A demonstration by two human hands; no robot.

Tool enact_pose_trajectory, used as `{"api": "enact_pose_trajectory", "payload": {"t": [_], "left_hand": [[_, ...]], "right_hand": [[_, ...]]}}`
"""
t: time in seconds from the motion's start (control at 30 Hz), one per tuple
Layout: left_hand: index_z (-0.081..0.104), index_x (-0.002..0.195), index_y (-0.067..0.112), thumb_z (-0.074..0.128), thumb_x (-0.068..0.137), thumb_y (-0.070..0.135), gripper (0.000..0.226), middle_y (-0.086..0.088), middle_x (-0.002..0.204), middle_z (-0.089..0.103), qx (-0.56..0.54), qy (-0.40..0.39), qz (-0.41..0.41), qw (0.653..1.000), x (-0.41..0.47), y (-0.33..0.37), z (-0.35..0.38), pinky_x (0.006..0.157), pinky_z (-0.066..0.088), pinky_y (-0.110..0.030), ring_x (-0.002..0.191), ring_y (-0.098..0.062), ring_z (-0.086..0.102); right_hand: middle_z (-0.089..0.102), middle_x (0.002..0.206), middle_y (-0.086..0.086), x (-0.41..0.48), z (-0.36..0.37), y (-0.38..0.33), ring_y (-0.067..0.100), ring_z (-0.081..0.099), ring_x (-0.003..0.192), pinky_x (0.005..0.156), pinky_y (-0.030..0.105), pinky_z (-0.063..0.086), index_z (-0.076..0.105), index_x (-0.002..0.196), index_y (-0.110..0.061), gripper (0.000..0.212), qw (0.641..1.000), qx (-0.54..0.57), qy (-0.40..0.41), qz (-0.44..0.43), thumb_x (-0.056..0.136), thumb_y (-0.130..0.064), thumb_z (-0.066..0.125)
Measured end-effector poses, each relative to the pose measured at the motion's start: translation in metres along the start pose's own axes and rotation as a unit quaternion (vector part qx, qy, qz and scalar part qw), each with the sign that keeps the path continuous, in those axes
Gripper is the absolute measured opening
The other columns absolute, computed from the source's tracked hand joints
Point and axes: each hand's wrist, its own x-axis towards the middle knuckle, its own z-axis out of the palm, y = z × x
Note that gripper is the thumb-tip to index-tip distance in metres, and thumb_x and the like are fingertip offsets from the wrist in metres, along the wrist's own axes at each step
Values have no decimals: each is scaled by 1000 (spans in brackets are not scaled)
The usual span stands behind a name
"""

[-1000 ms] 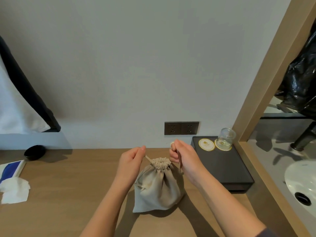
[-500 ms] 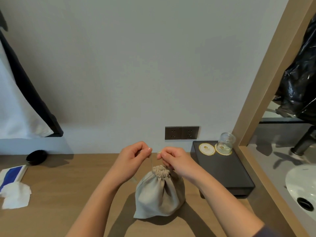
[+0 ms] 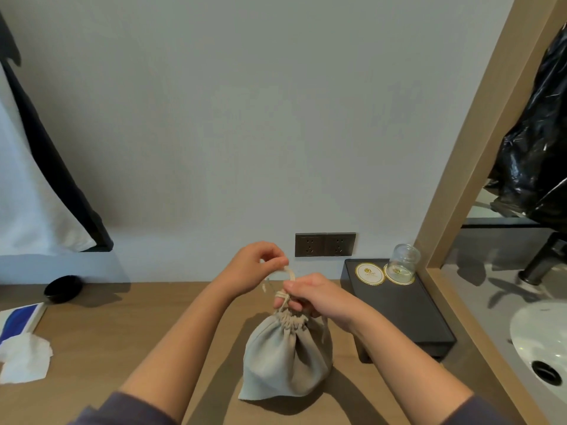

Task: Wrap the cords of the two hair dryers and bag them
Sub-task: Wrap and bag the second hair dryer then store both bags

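Drawstring bag (image 3: 285, 360) stands upright on the wooden counter (image 3: 122, 332), neck cinched, directly below both hands. Right hand (image 3: 319, 297), the nearer one, pinches the drawstring (image 3: 290, 273) at the neck. Left hand (image 3: 251, 268) pinches its loop, up and left. Knotting looks next.

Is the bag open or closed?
Closed. The beige cloth drawstring bag is bunched tight on top; left hand and right hand pinch its cord.
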Motion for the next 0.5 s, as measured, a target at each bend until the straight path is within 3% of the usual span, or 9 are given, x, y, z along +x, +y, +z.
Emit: {"api": "enact_pose_trajectory", "payload": {"t": [0.07,0.13,0.2,0.27,0.5], "left_hand": [[66,81,31,70,84,22,10,9,91,65,13,92,6,996,-14,-5,2,77,41,-10,88,-4,59],[65,76,32,72,82,16,18,10,84,66,17,122,33,992,-34,-7,5,74,39,-6,85,-7,60],[66,74,32,74,81,16,19,10,80,67,10,105,70,992,-52,-7,7,74,42,-9,81,-8,62],[71,77,30,72,79,30,2,13,79,68,7,80,99,992,-63,-7,10,74,45,-13,79,-8,64],[74,91,28,58,84,43,23,16,84,69,108,83,158,978,-60,-9,7,74,47,-24,76,0,63]], "right_hand": [[43,59,-7,0,-3,1,4,35,49,48,16,27,72,89,-13,40,1000,7,2,6,104,-30,39],[44,60,-7,1,-6,3,5,33,50,48,19,25,73,88,-15,41,1000,11,4,12,104,-31,39],[44,61,-6,3,-8,4,8,29,51,49,22,21,73,89,-16,41,1000,13,1,13,104,-31,39],[44,62,-5,6,-9,6,9,26,51,48,22,19,74,89,-15,41,1000,21,-5,11,104,-30,39],[44,62,-3,11,-8,2,9,27,51,46,18,22,73,94,-9,41,999,10,-27,19,104,-31,39]]}}
